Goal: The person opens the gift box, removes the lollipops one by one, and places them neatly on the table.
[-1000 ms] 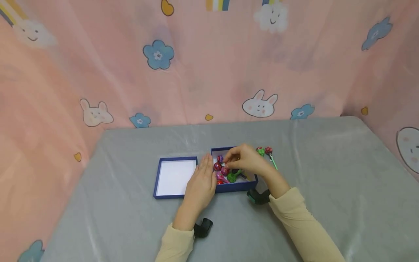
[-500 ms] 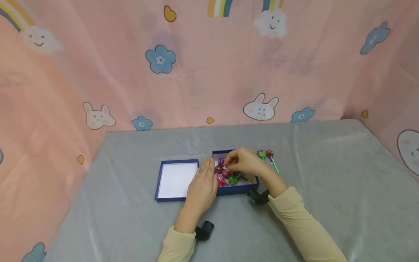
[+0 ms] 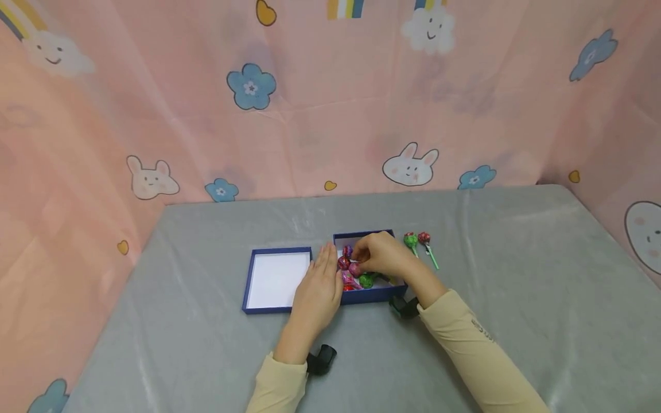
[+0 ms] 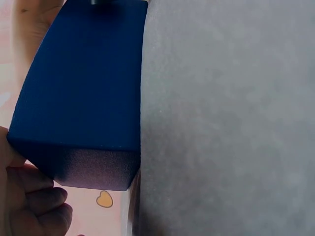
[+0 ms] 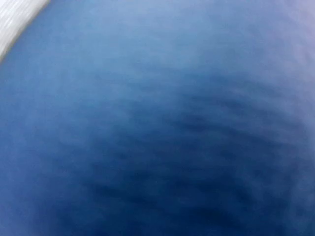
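A blue open box (image 3: 373, 295) with a pale inside holds several wrapped lollipops, among them a green lollipop (image 3: 366, 280) and a dark red lollipop (image 3: 343, 263). My left hand (image 3: 317, 289) rests along the box's left side with straight fingers; the left wrist view shows its fingers by a corner of the blue box (image 4: 83, 88). Inside the box, my right hand (image 3: 383, 254) has its fingers curled and pinches a pinkish-red lollipop (image 3: 354, 269); its fingertips are partly hidden. The right wrist view is filled by a blurred blue box wall (image 5: 157, 123).
To the left lies a shallow blue-rimmed lid (image 3: 247, 287) with a white inside. Beyond the box on the right, a green lollipop (image 3: 410, 240) and a red lollipop (image 3: 424, 237) lie on the grey table (image 3: 516, 275). A pink printed curtain (image 3: 320, 115) hangs behind.
My right hand has shifted slightly left and lower in the box, its fingertips now at the pinkish-red lollipop. Both lollipops on the table show more fully. My left hand stays by the box.
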A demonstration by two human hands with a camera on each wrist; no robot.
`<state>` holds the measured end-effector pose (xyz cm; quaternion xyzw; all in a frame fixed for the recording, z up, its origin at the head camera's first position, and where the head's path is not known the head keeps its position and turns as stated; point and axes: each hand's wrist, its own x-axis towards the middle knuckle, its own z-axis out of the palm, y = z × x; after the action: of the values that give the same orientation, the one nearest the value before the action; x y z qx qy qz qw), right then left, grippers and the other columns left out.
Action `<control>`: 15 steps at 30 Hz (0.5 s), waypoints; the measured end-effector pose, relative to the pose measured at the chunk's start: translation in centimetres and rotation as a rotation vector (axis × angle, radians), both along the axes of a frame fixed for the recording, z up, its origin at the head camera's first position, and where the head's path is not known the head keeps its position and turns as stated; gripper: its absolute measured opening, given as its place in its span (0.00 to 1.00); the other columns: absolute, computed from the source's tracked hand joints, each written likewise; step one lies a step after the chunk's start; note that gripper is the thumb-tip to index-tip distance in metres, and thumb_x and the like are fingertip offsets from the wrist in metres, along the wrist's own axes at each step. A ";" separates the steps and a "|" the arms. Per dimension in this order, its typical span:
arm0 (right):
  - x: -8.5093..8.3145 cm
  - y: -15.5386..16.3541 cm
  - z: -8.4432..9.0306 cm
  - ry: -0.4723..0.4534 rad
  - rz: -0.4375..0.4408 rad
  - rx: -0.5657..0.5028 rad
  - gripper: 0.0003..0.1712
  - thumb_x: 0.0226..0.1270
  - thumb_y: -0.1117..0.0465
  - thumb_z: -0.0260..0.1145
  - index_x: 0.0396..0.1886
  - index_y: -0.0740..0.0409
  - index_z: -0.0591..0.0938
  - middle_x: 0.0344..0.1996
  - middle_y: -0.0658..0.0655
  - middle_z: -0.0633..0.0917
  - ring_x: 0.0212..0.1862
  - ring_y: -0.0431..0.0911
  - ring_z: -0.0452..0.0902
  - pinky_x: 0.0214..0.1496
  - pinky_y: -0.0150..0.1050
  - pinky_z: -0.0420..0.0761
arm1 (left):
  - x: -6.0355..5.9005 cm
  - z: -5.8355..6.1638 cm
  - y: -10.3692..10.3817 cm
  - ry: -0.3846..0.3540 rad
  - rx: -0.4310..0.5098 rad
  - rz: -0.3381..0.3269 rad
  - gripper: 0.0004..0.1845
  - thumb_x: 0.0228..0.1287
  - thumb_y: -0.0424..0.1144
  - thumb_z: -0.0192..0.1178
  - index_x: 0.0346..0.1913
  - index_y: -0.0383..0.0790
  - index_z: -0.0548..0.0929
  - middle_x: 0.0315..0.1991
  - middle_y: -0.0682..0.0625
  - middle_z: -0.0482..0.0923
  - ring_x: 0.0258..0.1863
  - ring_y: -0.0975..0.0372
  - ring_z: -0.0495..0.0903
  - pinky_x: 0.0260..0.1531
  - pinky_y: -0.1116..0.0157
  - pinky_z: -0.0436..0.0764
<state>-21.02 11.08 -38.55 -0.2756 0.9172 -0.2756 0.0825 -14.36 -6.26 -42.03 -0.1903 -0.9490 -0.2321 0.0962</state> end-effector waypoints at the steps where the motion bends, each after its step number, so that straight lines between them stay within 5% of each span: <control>1: 0.0 0.0 0.0 0.002 0.002 0.008 0.08 0.50 0.65 0.75 0.30 0.61 0.85 0.24 0.50 0.84 0.28 0.39 0.78 0.33 0.36 0.80 | 0.0 0.0 0.0 0.002 0.000 0.000 0.26 0.73 0.38 0.45 0.68 0.27 0.61 0.68 0.38 0.60 0.69 0.53 0.59 0.64 0.52 0.62; 15: 0.2 -0.3 -0.4 0.056 0.011 0.070 0.08 0.50 0.65 0.75 0.31 0.61 0.86 0.25 0.50 0.83 0.28 0.40 0.75 0.33 0.36 0.78 | 0.0 -0.1 0.1 0.012 0.017 -0.007 0.27 0.72 0.38 0.45 0.68 0.27 0.61 0.68 0.38 0.60 0.69 0.53 0.58 0.64 0.53 0.62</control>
<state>-20.86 10.76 -38.98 -0.2850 0.9268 -0.2351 0.0679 -14.38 -6.19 -42.12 -0.1941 -0.9458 -0.2391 0.1028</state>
